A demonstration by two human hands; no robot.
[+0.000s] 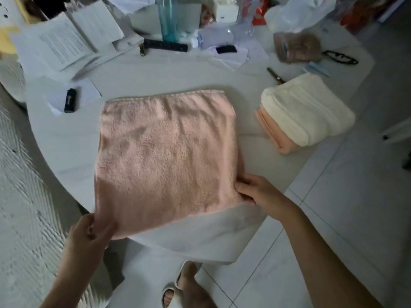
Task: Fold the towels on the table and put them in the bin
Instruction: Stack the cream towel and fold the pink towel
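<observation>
- Here, a round white table [66,138] fills most of the view, with pale floor tiles [333,218] to its right.
- A pink towel [166,152] lies flat on the near half of the table, folded to a rough square; its near edge hangs a little over the table's rim.
- To its right, near the table's edge, sits a stack of folded towels: a cream towel [309,110] on top of a peach towel [273,134].
- Papers and booklets [64,45] are heaped over the far left of the table.
- The left hand [89,234] pinches the pink towel's near left corner, thumb on top and fingers curled under the cloth.
- The right hand [258,190] holds the towel's near right edge, fingers curled onto the fabric.
- A black remote [165,46] lies at the far side, beside a teal bottle [168,18].
- A small black lighter-like object [70,100] rests on a paper left of the towel.
</observation>
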